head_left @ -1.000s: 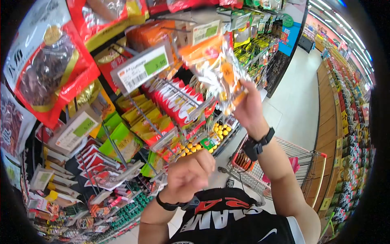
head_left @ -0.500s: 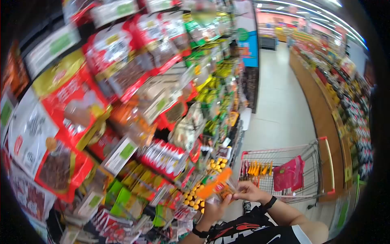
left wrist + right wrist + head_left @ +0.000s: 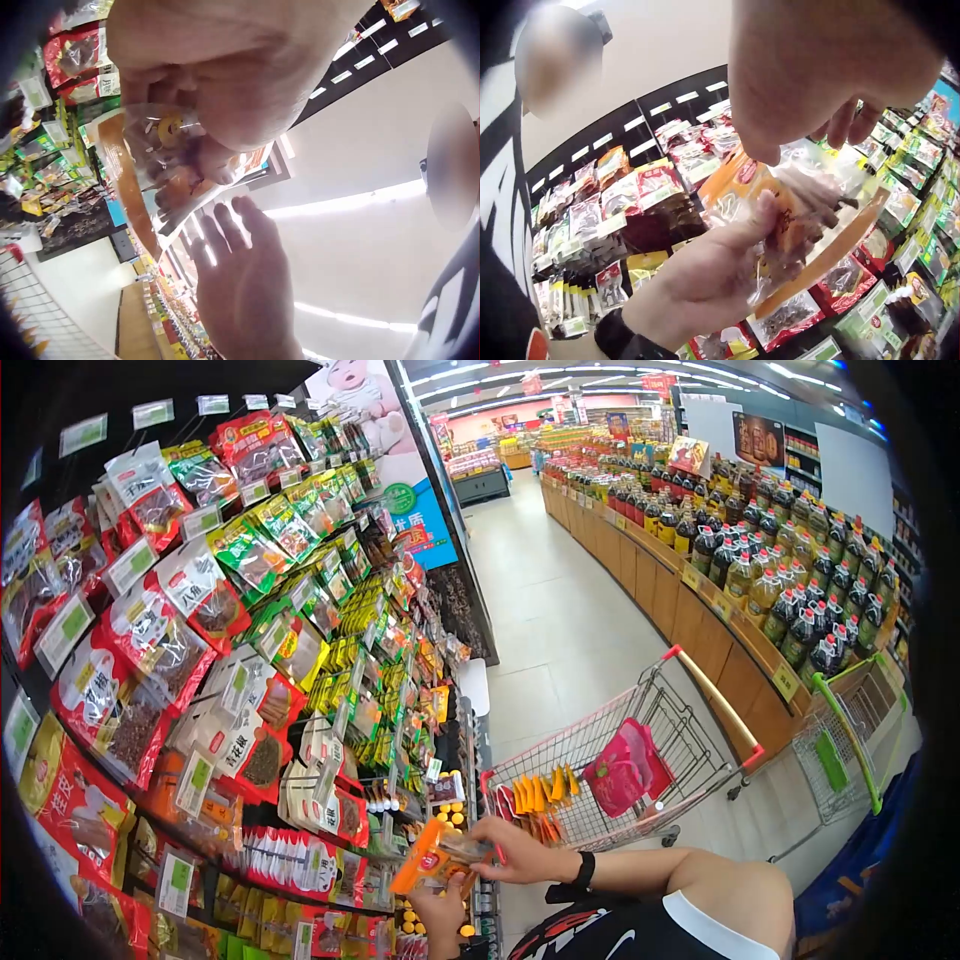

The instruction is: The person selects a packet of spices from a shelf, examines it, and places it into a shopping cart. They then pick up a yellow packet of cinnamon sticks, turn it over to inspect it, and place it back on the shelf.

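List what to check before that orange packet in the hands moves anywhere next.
1. Left hand grips the orange packet from below: ok.
2. Right hand pinches the packet's other end with its fingers: ok.
3. Packet apart from the hanging packets on the shelf wall: ok.
4. Shopping cart close by on the right, with room left in its basket: ok.
5. Packet seal intact: cannot tell.
6. Aisle floor ahead, nobody in view on it: ok.
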A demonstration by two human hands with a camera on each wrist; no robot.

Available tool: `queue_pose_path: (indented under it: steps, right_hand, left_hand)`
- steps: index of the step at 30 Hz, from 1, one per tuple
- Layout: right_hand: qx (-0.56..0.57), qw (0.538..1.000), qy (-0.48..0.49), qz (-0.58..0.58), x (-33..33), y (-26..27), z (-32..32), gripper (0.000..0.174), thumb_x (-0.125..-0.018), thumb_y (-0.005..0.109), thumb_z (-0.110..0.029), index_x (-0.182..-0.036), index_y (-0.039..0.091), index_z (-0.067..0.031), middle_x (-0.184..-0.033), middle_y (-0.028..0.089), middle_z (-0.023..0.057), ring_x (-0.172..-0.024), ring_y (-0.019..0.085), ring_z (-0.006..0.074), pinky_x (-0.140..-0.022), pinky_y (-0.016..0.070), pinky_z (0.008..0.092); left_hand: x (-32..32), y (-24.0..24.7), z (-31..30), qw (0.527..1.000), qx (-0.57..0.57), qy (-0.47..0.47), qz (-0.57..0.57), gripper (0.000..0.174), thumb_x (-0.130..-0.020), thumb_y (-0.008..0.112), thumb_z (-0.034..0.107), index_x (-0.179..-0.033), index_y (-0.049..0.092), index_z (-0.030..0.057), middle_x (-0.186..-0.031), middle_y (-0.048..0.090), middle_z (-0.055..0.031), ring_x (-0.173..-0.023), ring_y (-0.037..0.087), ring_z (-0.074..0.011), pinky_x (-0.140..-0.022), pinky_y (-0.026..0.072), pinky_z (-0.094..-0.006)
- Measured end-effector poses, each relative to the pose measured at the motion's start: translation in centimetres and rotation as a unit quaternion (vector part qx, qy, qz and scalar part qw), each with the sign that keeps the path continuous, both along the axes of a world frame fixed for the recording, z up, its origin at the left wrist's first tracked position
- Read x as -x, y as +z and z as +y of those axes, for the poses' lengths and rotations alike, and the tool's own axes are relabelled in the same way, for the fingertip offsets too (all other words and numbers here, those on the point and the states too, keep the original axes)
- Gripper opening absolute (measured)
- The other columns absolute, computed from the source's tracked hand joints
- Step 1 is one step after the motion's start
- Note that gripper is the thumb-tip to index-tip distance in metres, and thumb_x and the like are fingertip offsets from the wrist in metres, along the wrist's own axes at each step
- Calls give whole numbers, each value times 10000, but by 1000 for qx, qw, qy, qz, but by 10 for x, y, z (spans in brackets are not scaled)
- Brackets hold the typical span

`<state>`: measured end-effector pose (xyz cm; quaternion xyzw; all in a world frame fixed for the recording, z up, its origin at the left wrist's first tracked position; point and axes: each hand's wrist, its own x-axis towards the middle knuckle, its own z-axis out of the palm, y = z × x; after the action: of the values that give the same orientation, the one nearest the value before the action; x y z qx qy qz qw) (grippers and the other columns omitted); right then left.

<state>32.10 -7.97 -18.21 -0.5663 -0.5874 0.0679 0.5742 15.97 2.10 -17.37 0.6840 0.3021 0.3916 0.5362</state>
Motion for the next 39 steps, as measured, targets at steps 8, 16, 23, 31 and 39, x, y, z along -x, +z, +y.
queue_pose_path:
  steps: [8,16,23,31,39]
  right_hand:
    - [69,995,78,0,-34,-5,-37,415,-868,759,-267,-1164,560,-54,-1173,515,155,-1073,545,303,-892,501,366]
    - [82,986,138,36,-87,-11,-86,897,-797,810,-385,-1459,345,4,-1451,389,231,-1341,427,376,-1102,375,420]
    - [61,991,121,-6,-154,-23,-125,961,-815,794,-412,-1488,266,26,-1328,528,254,-1214,570,334,-1039,445,412]
    - [143,944,162,248,-201,-66,-180,278,-984,620,-208,-1178,587,-12,-866,621,29,-761,526,72,-651,456,270]
    - [141,936,106,306,-226,-60,-213,317,-984,621,-166,-1241,570,13,-1137,661,98,-985,617,122,-855,522,300]
  left_hand:
    - [-46,-30,-33,983,-149,-9,108,192,-842,755,144,-908,696,-26,-878,713,-152,-797,691,-267,-724,522,-384]
    - [-88,-24,-92,960,-161,-40,224,400,-907,663,310,-1086,651,-47,-1041,637,-217,-945,657,-332,-791,504,-400]
    - [-150,-15,-131,954,-240,-132,120,585,-927,635,312,-1367,518,-55,-1502,359,-244,-1210,498,-362,-1036,411,-415]
    - [-196,-18,-144,989,-107,-95,39,564,-793,791,101,-1315,590,25,-1379,519,-138,-1174,570,-243,-862,528,-320]
    - [-228,-54,-154,951,25,-301,73,361,-858,746,83,-1185,652,-36,-1076,696,-84,-978,642,-140,-851,520,-289]
